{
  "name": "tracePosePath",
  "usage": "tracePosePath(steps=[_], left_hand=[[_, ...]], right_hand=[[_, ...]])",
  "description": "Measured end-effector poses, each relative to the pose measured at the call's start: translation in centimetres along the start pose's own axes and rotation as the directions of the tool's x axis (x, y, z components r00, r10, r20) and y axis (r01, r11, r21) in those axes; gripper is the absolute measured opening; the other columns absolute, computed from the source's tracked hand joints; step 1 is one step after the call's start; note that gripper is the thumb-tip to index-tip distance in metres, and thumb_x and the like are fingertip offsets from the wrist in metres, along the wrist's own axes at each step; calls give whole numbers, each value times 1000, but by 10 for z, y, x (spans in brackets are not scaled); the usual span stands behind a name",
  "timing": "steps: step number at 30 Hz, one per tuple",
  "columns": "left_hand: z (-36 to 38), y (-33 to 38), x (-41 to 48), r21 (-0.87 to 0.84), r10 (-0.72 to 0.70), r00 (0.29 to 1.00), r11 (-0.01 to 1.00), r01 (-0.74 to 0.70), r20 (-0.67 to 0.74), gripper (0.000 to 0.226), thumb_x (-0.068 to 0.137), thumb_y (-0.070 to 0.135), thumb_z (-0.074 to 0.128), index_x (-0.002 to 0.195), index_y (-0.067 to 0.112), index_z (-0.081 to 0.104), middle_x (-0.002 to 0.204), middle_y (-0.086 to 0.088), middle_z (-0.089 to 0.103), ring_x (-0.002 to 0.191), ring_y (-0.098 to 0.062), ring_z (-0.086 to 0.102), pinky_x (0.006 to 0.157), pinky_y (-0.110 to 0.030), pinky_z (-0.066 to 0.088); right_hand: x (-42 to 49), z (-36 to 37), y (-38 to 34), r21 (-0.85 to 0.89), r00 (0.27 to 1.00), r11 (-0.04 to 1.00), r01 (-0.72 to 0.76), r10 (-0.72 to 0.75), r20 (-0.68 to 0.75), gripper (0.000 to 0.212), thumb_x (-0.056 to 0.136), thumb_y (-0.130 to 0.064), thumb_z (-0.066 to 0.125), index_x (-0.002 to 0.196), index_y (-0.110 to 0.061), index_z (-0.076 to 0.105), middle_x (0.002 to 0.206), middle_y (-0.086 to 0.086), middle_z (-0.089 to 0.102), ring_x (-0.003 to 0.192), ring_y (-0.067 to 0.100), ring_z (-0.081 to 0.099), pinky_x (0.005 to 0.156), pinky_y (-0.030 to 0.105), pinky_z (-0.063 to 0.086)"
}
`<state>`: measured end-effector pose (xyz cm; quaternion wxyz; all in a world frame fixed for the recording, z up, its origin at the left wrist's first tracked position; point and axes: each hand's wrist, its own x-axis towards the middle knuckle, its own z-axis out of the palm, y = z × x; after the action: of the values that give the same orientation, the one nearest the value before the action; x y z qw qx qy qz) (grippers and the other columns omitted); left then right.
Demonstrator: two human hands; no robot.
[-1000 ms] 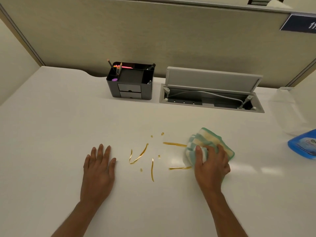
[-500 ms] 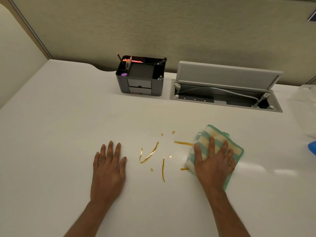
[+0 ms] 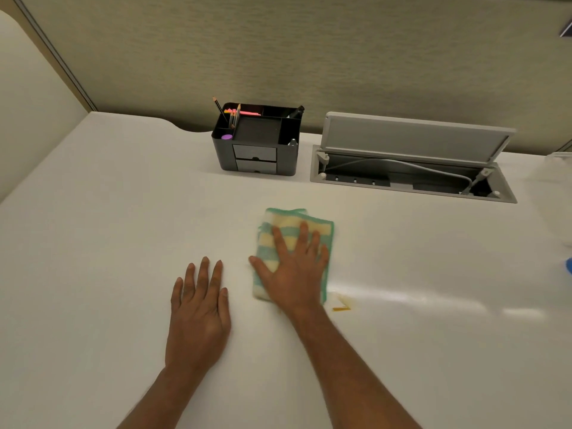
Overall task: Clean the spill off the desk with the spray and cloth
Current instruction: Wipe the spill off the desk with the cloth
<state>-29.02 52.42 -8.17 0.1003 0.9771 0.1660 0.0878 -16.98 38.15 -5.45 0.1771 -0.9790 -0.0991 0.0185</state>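
Desk (image 3: 93, 243), right hand (image 3: 294, 274) flat on cloth (image 3: 297, 219)

Two bare forearms; sleeveless, unadorned hands

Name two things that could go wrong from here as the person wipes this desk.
A streak of amber spill lies just right of the cloth, so the wipe may miss it. The right hand presses flat on the cloth, which might smear residue toward the left hand resting on the desk.
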Motion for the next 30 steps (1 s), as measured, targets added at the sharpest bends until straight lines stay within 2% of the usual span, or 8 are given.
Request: tracePosePath(steps=[4, 11, 14, 17, 20, 23, 27, 30], left_hand=[[-1, 0, 0, -2, -4, 1000, 1000, 4, 4, 57, 102, 32, 26, 157, 18, 35, 166, -9, 34, 155, -31, 28, 125, -51, 21], [-2, -1, 0, -17, -34, 999, 999, 34, 41, 59, 103, 42, 22, 158, 23, 31, 168, -4, 28, 157, -26, 22, 127, -49, 17], [-2, -1, -1, -22, -33, 998, 999, 34, 47, 60, 103, 44, 20, 159, 23, 28, 169, -3, 25, 158, -25, 18, 128, -48, 15], [-2, -1, -1, -44, -33, 998, 998, 36, 52, 61, 103, 45, 19, 160, 24, 26, 170, -2, 22, 158, -23, 15, 128, -47, 13], [-1, -2, -1, -48, -31, 998, 998, 34, 52, 61, 103, 45, 19, 160, 24, 26, 170, -2, 22, 159, -23, 15, 128, -48, 14], [0, -3, -1, -39, -29, 998, 999, 32, 56, 61, 104, 45, 20, 160, 24, 26, 170, -3, 22, 159, -24, 15, 128, -48, 14], [-1, -2, 0, -50, -25, 998, 998, 28, 56, 60, 104, 43, 22, 160, 23, 26, 170, -4, 23, 159, -25, 14, 129, -48, 12], [-2, -1, 0, -65, -24, 998, 997, 29, 66, 60, 104, 44, 21, 161, 24, 24, 171, -4, 20, 159, -25, 11, 129, -47, 9]], right_hand=[[-44, 9, -18, 6, 990, 991, 136, -136, 33, 75, 84, -76, 36, 152, -45, 27, 168, 14, 12, 152, 41, 10, 120, 60, 11], [-114, 4, 20, 36, 981, 980, 194, -193, -23, 71, 85, -68, 46, 150, -47, 31, 168, 6, 16, 154, 34, 11, 119, 55, 13], [-123, -14, 67, -22, 993, 994, 105, -106, -57, 69, 84, -67, 47, 149, -47, 37, 166, 7, 24, 151, 35, 22, 118, 54, 21], [-119, -36, 127, -112, 987, 992, -61, 43, -157, 67, 84, -65, 43, 143, -36, 51, 159, 15, 38, 142, 40, 38, 114, 53, 32], [-103, -56, 178, -136, 939, 949, -284, 247, -241, 71, 82, -66, 40, 142, -30, 54, 154, 20, 42, 136, 44, 42, 111, 55, 35], [-80, -64, 197, -96, 875, 908, -408, 359, -324, 69, 84, -64, 48, 141, -26, 55, 151, 23, 42, 131, 49, 43, 106, 57, 36], [-41, -56, 173, -75, 865, 885, -459, 426, -265, 70, 88, -65, 52, 148, -28, 46, 158, 23, 31, 139, 49, 32, 111, 58, 27], [-18, -39, 125, -83, 922, 930, -358, 338, -187, 71, 89, -69, 47, 151, -35, 39, 163, 19, 25, 145, 45, 26, 115, 57, 22]])
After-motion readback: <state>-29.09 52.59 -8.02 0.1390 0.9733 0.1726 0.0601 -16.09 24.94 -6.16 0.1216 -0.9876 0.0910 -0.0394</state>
